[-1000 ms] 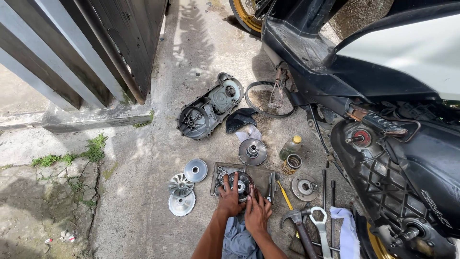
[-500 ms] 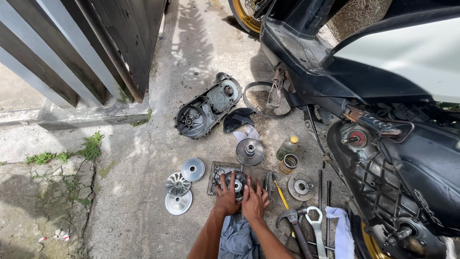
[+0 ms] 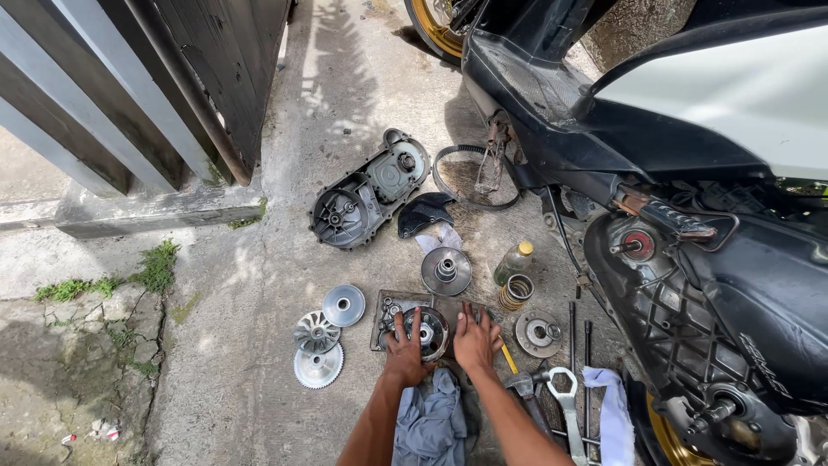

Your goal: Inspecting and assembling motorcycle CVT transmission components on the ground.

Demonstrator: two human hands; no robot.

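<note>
A round clutch assembly (image 3: 427, 332) was gripped on a shallow metal tray (image 3: 385, 304) on the concrete, the left hand (image 3: 404, 349) and right hand (image 3: 475, 338) spread around its rim. Its axis pointed upward (open face to the camera). Disassembly appeared well advanced: the crankcase cover (image 3: 366, 192), drive belt (image 3: 448, 173) and pulley discs (image 3: 342, 305) lay removed; reassembly seemed outstanding.

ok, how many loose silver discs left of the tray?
3: smooth disc nearest the tray, finned disc below-left, toothed disc lowest. None looks hidden.
</note>
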